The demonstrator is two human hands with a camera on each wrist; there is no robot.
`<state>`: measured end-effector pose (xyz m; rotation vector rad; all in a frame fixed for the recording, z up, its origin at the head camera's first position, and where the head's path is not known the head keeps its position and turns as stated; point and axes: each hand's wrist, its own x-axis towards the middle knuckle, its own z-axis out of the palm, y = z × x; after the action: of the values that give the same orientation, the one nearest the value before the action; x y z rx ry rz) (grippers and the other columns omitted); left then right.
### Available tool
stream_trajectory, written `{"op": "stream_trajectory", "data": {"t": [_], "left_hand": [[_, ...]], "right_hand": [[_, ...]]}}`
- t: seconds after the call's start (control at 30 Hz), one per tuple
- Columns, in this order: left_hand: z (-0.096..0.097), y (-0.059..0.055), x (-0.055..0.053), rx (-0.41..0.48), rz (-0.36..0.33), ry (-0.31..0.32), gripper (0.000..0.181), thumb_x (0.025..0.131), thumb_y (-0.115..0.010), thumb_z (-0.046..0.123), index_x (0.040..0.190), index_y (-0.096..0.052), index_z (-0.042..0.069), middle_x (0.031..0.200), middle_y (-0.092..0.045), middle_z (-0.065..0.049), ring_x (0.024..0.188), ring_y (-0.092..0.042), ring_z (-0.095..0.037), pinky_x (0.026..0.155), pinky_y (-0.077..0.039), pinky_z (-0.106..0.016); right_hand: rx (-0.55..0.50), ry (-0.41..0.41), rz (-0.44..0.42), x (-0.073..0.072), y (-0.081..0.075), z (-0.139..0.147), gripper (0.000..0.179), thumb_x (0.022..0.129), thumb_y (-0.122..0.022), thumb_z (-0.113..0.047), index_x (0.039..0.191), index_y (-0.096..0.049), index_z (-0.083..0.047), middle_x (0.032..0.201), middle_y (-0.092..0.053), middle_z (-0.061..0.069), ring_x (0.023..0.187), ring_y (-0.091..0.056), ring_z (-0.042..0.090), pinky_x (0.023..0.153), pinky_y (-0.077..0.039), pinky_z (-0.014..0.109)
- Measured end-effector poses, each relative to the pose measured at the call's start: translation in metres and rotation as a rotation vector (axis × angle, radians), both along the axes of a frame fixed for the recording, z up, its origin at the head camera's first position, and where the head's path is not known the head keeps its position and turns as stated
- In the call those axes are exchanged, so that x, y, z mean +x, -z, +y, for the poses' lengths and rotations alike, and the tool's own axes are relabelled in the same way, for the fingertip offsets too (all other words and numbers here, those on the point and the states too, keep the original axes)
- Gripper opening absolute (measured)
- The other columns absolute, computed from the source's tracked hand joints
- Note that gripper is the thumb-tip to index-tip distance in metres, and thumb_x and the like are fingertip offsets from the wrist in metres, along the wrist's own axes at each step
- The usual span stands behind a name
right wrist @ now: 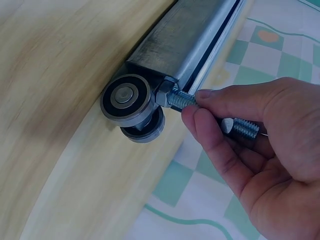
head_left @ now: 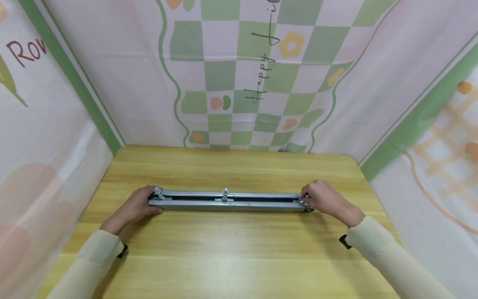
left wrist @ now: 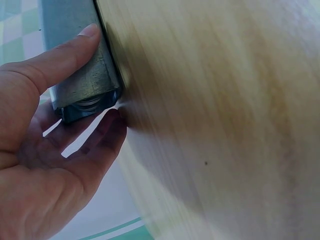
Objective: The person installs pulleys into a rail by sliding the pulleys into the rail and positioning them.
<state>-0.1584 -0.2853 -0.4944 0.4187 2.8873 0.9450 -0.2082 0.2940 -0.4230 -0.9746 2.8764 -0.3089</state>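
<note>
A galvanised metal channel rail (head_left: 194,206) lies across the wooden table, its slot upward. At its left end my left hand (head_left: 136,206) grips it, thumb along the near side in the left wrist view and the other fingers around the end. The right hand (head_left: 326,199) is at the right end, pinching the threaded bolt (right wrist: 182,98) of a roller trolley (right wrist: 127,97) between thumb and fingers. The trolley's black-and-steel wheels sit just outside the rail's mouth. Another threaded piece (right wrist: 245,128) shows beneath those fingers; whether it is the same bolt, I cannot tell.
Upright bolts (head_left: 225,193) stand out of the slot at the middle and near the left end. Patterned curtains (head_left: 231,74) hang behind the light wooden table (head_left: 224,257) and on both sides. Dark wrist straps show at both sleeves.
</note>
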Motion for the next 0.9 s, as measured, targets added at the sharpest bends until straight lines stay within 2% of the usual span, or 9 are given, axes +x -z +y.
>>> {"op": "stream_trajectory", "data": {"t": [0.13, 0.47, 0.7, 0.9], "left_hand": [[0.0, 0.0, 0.0, -0.005, 0.007, -0.001, 0.055, 0.079, -0.094, 0.013, 0.122, -0.066, -0.008, 0.112, -0.07, -0.021, 0.102, -0.065, -0.036, 0.091, -0.051, -0.058], [-0.001, -0.001, 0.001, -0.013, 0.0, 0.001, 0.057, 0.078, -0.095, 0.014, 0.121, -0.065, -0.008, 0.111, -0.069, -0.022, 0.101, -0.064, -0.036, 0.09, -0.052, -0.059], [0.001, 0.0, 0.001, -0.009, 0.002, -0.003, 0.054, 0.079, -0.094, 0.012, 0.121, -0.066, -0.007, 0.11, -0.07, -0.02, 0.1, -0.065, -0.035, 0.09, -0.052, -0.057], [0.001, -0.002, 0.001, -0.005, -0.011, -0.008, 0.054, 0.08, -0.093, 0.012, 0.122, -0.065, -0.007, 0.112, -0.069, -0.022, 0.102, -0.065, -0.036, 0.091, -0.052, -0.058]], "right_hand": [[0.002, -0.01, -0.006, -0.001, -0.002, -0.003, 0.011, 0.089, -0.076, 0.007, 0.091, -0.081, -0.004, 0.084, -0.077, 0.006, 0.065, -0.061, 0.003, 0.062, -0.057, 0.029], [0.01, -0.004, -0.028, -0.001, -0.002, -0.009, 0.013, 0.09, -0.074, 0.008, 0.096, -0.081, -0.001, 0.089, -0.078, 0.01, 0.065, -0.061, 0.002, 0.063, -0.056, 0.029], [0.0, -0.007, -0.017, 0.0, -0.002, -0.015, 0.013, 0.09, -0.074, 0.008, 0.09, -0.08, -0.003, 0.082, -0.076, 0.005, 0.055, -0.048, 0.002, 0.057, -0.046, 0.025], [0.01, -0.021, -0.01, -0.001, -0.002, -0.02, 0.011, 0.089, -0.076, 0.007, 0.09, -0.08, -0.004, 0.084, -0.077, 0.006, 0.059, -0.053, 0.001, 0.06, -0.052, 0.026]]}}
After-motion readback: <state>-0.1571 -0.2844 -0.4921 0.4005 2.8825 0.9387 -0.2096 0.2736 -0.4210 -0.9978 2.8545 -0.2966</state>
